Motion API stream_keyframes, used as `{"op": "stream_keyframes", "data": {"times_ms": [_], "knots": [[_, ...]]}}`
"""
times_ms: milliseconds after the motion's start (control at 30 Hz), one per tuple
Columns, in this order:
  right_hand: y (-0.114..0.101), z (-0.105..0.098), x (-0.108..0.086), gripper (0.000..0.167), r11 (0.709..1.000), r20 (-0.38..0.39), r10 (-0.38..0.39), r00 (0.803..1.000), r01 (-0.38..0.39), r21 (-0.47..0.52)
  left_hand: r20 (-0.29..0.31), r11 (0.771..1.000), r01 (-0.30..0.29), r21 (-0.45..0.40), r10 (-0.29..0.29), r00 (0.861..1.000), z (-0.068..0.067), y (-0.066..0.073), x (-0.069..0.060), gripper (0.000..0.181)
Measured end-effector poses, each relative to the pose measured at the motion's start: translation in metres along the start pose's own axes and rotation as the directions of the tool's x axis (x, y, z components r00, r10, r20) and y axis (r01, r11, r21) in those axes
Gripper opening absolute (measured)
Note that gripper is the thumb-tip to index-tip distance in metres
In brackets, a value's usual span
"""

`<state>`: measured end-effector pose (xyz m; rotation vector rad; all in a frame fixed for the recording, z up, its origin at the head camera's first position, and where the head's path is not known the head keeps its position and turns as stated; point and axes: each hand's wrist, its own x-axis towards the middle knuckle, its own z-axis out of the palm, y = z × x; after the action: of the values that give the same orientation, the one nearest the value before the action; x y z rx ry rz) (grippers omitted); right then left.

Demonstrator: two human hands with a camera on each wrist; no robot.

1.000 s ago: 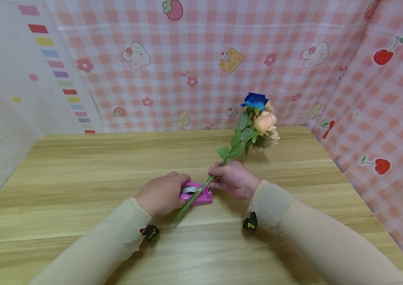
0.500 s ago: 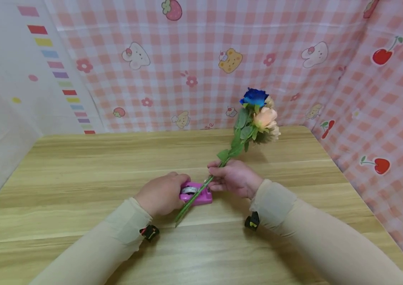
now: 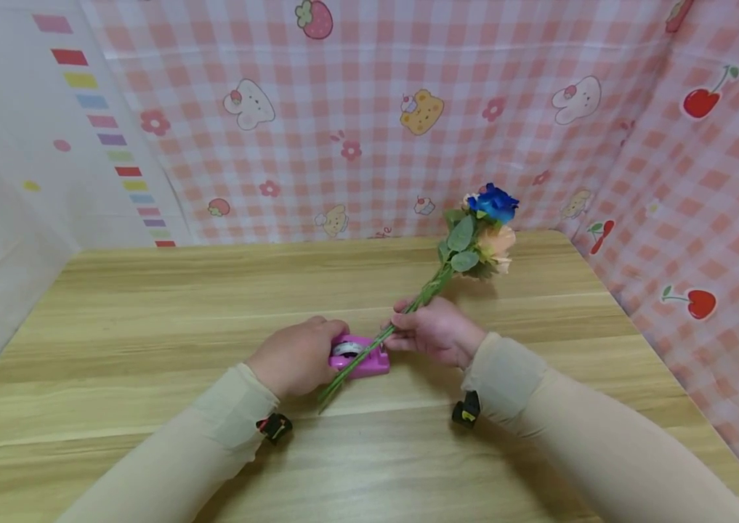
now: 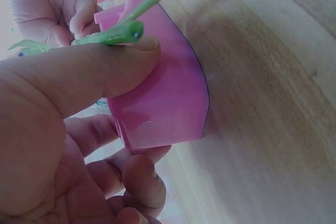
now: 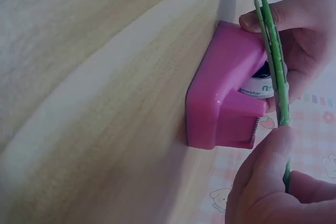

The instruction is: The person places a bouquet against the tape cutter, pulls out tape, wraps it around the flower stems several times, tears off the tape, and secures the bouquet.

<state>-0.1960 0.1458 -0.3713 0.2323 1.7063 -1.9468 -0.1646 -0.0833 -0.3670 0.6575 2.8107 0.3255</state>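
A pink tape dispenser [image 3: 372, 365] with a white roll of tape [image 5: 258, 87] stands on the wooden table. My left hand [image 3: 297, 356] grips its left end, thumb on the near side and fingers on the far side. In my right hand [image 3: 437, 330] the green stems [image 5: 273, 45] of a bunch of artificial flowers are pinched between thumb and fingers. The stems slant across above the dispenser, their cut ends pointing toward me. A blue rose [image 3: 495, 203] and peach blooms [image 3: 496, 241] with green leaves top the bunch at the upper right.
The wooden table [image 3: 147, 312] reaches back to a pink checked cloth [image 3: 317, 94] hung behind it. Another checked cloth with cherries [image 3: 701, 304] borders the right side. A white cloth [image 3: 3, 131] hangs at the left.
My right hand has turned the bunch, so the blue rose has swung right and slightly down. That hand has moved a little to the right. The left hand and tape dispenser stay put.
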Motion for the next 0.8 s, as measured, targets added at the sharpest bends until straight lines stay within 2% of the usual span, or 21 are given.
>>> {"op": "stream_keyframes", "data": {"times_ms": [167,333,567,800], "knots": [[-0.0017,-0.0007,-0.0007,0.010,1.000,0.008,-0.027,1.000,0.027,0.005,-0.002,1.000,-0.006,-0.007,0.006,1.000,0.0007,-0.0004,-0.0004,0.041],[-0.0019,-0.0026,-0.0005,0.011,0.999,0.014,-0.040,0.999,0.039,0.011,-0.004,1.000,-0.010,-0.013,0.010,1.000,0.0012,-0.0014,-0.0004,0.039],[0.0001,-0.0067,0.0000,0.006,1.000,0.029,-0.005,1.000,0.006,-0.023,-0.003,1.000,-0.006,-0.016,0.006,1.000,0.0016,-0.0023,-0.0003,0.040],[-0.0006,-0.0046,-0.0012,0.008,0.998,0.054,0.027,0.998,-0.030,0.056,0.001,1.000,-0.008,-0.025,0.008,1.000,0.0014,-0.0021,-0.0002,0.043]]}}
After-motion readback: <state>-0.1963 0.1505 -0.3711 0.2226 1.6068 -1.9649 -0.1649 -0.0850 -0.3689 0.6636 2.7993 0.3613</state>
